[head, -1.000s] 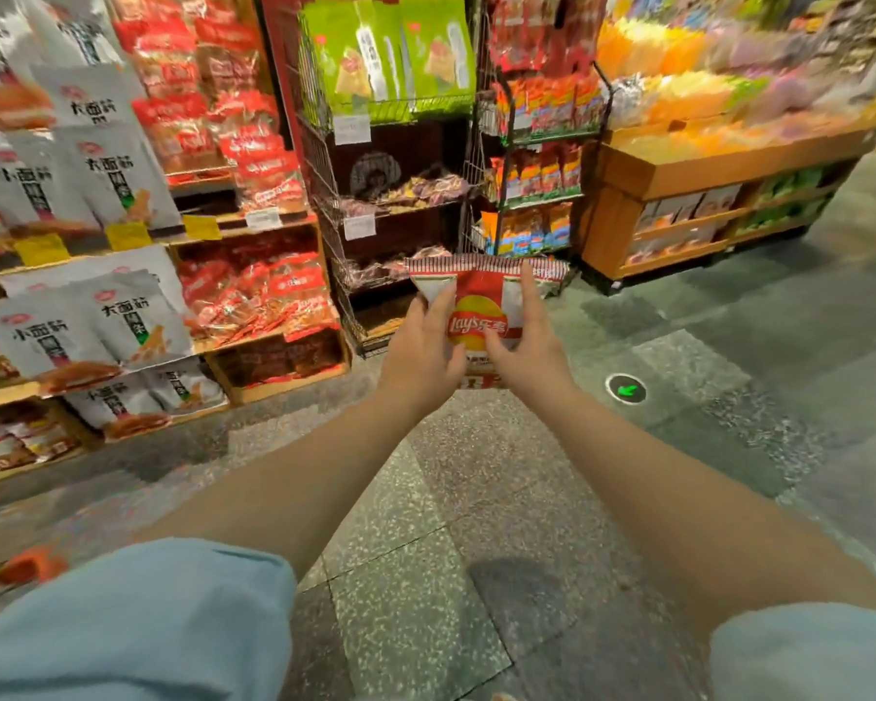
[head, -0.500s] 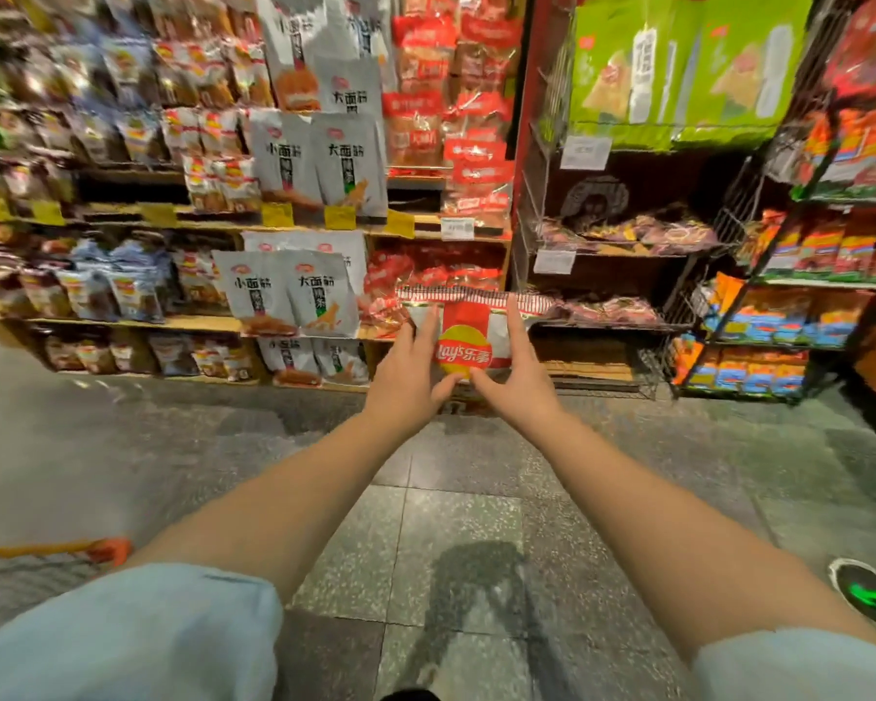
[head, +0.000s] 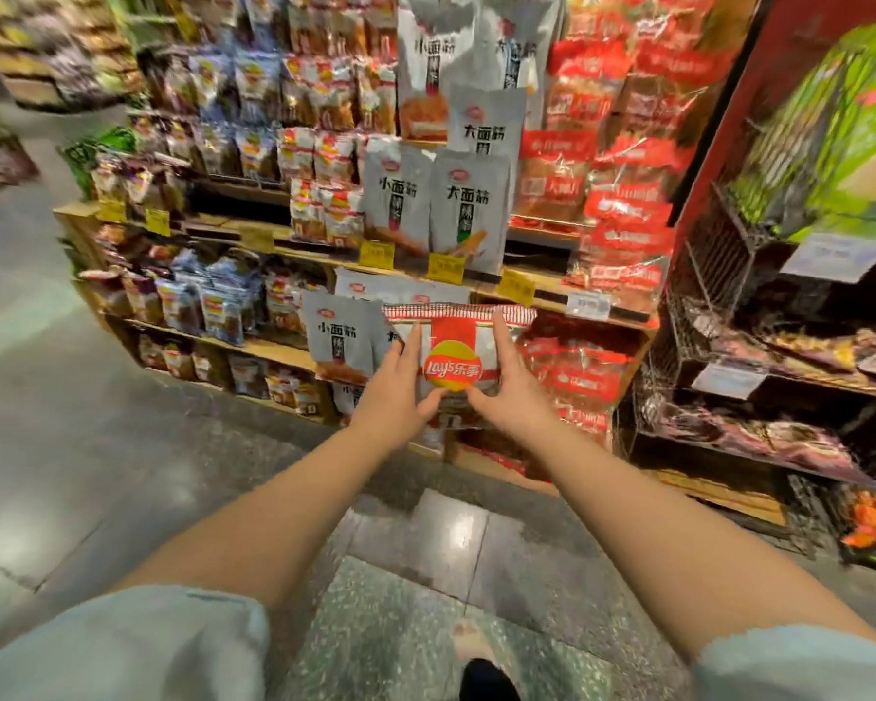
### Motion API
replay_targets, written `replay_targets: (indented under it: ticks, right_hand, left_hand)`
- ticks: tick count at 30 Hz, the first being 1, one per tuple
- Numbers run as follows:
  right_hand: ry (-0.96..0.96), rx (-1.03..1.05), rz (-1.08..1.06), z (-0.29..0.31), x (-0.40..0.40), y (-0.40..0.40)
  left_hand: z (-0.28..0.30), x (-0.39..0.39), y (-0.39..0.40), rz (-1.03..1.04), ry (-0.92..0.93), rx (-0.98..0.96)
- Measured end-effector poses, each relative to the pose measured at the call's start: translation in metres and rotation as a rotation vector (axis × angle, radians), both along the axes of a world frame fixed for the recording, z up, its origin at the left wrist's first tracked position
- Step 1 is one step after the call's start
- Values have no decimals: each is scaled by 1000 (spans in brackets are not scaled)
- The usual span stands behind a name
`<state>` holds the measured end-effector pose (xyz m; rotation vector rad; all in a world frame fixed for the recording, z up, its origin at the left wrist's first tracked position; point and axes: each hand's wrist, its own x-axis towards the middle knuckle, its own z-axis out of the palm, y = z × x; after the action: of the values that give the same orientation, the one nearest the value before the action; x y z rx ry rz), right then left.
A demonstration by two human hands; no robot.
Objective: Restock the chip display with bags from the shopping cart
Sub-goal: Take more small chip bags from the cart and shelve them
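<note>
A red-and-white Lay's chip bag (head: 456,369) is held upright at arm's length in front of me. My left hand (head: 393,392) grips its left side, thumb on the front below the logo. My right hand (head: 509,389) grips its right side the same way. Behind the bag stand wooden snack shelves (head: 284,349) packed with grey, red and blue bags. The shopping cart is out of view.
A black wire rack (head: 719,316) with snack packs and green bags stands at the right. Grey tiled floor (head: 72,447) stretches left along the aisle and under my arms. My shoe (head: 484,677) shows at the bottom edge.
The view has swung left and closer to the wooden shelves. The bag stays gripped between both hands; the orange cart corner at lower left has left the frame.
</note>
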<state>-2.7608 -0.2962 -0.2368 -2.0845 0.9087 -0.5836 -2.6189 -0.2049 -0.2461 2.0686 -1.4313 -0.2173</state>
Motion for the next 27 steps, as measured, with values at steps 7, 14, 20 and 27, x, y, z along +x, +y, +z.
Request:
replay_targets:
  ticks: [7, 14, 20, 27]
  right_hand:
    - [-5, 32, 200, 5, 189, -93]
    - [-41, 101, 381, -3, 399, -104]
    - [-90, 190, 371, -19, 565, -104]
    - [-65, 207, 300, -25, 695, -158]
  left_hand:
    - [4, 163, -68, 253, 13, 49]
    - [2, 345, -67, 460, 37, 56]
    - [2, 498, -63, 457, 29, 99]
    - [5, 642, -119, 362, 52, 142]
